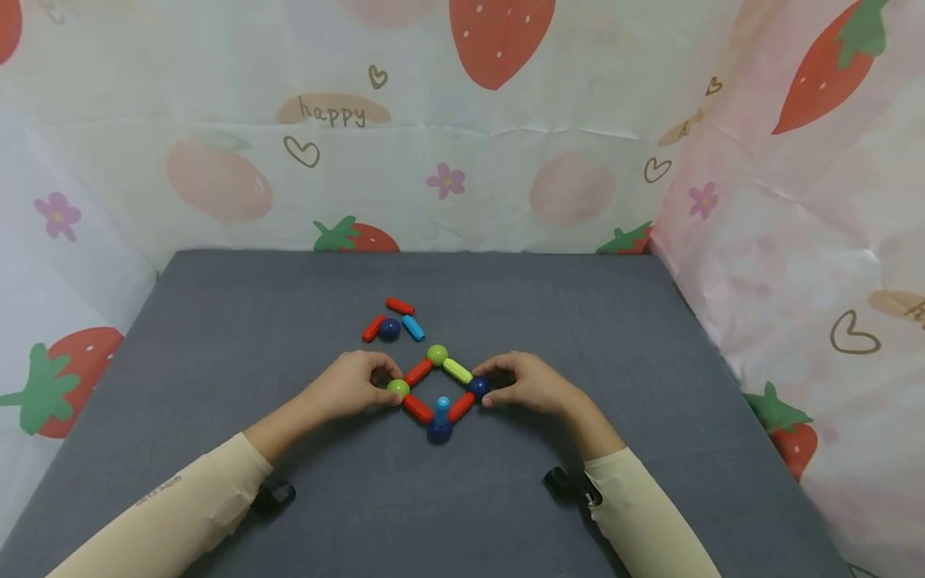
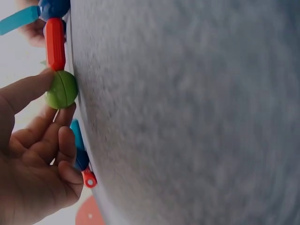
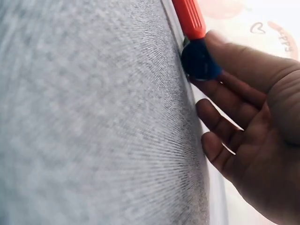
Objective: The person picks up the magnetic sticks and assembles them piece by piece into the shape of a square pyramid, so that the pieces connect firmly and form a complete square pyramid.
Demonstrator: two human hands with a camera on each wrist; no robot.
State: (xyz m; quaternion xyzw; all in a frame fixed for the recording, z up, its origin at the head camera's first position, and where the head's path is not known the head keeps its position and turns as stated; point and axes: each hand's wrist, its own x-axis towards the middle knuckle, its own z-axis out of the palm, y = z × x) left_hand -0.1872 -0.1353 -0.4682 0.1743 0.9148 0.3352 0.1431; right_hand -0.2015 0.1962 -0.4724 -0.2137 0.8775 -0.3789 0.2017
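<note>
A diamond of rods and balls lies on the grey table. My left hand (image 1: 356, 384) pinches the green ball (image 1: 398, 389) at its left corner between thumb and fingers. At the right corner my right hand (image 1: 531, 381) pinches a dark blue ball (image 1: 478, 387). Another green ball (image 1: 437, 355) forms the far corner, and a dark blue ball (image 1: 439, 433) the near one, with a light blue rod (image 1: 442, 409) standing up from it. Three sides are red rods (image 1: 417, 409); the far right side is a yellow-green rod (image 1: 457, 371). The left wrist view shows a red rod (image 2: 55, 44) meeting the held green ball.
Behind the diamond, slightly left, lie a loose red rod (image 1: 400, 306), another red rod (image 1: 373, 328) beside a dark blue ball (image 1: 389, 330), and a light blue rod (image 1: 413, 327). A strawberry-printed cloth (image 1: 491, 201) hangs behind the grey table (image 1: 578, 313).
</note>
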